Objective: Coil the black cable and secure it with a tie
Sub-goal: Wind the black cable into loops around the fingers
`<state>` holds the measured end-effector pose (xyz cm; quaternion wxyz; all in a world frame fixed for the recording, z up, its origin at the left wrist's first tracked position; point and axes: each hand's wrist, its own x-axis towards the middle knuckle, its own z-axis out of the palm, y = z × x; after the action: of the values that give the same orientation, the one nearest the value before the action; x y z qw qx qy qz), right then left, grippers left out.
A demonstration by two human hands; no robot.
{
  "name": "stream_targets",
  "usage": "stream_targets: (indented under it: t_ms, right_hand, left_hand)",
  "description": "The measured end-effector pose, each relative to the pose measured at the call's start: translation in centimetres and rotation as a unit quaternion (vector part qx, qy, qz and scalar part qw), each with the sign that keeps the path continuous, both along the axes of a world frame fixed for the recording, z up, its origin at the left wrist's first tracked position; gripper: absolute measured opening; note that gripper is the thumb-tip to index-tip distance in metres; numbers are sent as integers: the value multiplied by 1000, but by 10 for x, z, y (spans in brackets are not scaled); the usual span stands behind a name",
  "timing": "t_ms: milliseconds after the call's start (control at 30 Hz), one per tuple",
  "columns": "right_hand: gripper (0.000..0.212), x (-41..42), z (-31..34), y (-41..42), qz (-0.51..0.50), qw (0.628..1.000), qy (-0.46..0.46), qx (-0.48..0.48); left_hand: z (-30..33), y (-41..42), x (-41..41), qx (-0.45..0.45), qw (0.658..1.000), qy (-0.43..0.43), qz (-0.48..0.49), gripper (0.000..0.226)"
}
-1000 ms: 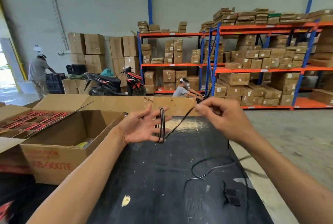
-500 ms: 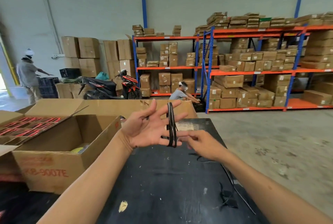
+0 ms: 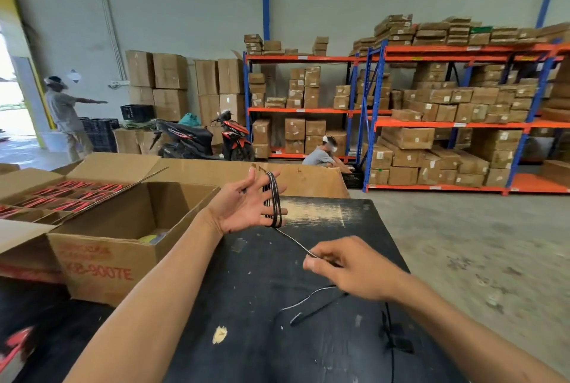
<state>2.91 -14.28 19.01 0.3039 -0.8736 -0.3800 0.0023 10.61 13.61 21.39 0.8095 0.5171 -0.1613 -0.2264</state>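
— Warehouse setting, item one: black worktable [image 3: 308, 336], scuffed, filling the frame from 6 o'clock up to centre. What sits on it?

— Loose run of the black cable [image 3: 311, 297] at about 5 o'clock, lying slack on the tabletop beneath the right hand [image 3: 354, 271]. A small black piece lies further toward 5 o'clock; too dark to identify.

— Item two, the left hand [image 3: 246, 206]?

— Just above centre, palm up, fingers spread wide. Several turns of the cable loop around the fingers near their tips, standing upright as a narrow coil.

— And the right?

— At 4 o'clock from centre, knuckles up, thumb and fingers pinched closed on the cable. One taut strand runs from the bottom of the coil down to that pinch.

— Surroundings?

— Open cardboard box [image 3: 123, 228] at 9 o'clock, touching the table's left edge, red lettering on its side; a yellowish object inside, unclear. A second open box [image 3: 46, 194] at 10 o'clock holds rows of red items. Orange-and-blue pallet racking [image 3: 456, 123] at 2 o'clock, stacked with cartons. Red-and-black scooter [image 3: 200, 139] at 11 o'clock. One person [image 3: 66, 114] stands by the doorway at 10 o'clock, arm extended; another [image 3: 324, 156] crouches by the racking at 12 o'clock.
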Motion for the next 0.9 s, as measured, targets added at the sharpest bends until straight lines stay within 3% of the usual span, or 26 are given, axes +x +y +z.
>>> stream_targets:
  t_ms: [100,167,233,333,400,467,567,800,900]
  right_hand:
    - [22,4,31,-3,20,993,50,-108]
    - [16,6,50,-4,28,981,148,-123]
    - [14,10,66,-5,30,974,178,-135]
    - [13,20,86,-5,0,986,100,-135]
    - [10,29,96,-5,-42,994,-16,-98]
    - [6,37,104,-2,-97,977,-165,-88]
    - [10,46,101,0,-131,955,-260,-64]
    - [23,49,61,14,-87,962,-245,85]
    - [20,48,41,21,-63,969,-224,86]
  left_hand:
    - [-7,0,-1,1,1000,29,9,59]
    - [-7,-2,-3,11,999,43,15,58]
    - [-4,-4,-7,32,999,38,18,57]
    - [0,-10,-15,82,996,23,-26,61]
    - [0,-18,-23,121,989,18,-89,63]
    - [0,-28,-31,137,976,18,-168,60]
    - [6,-39,-43,119,961,12,-248,60]
    - [17,-40,-56,20,949,-9,-316,67]
    - [16,-37,-58,-18,945,-31,-325,67]
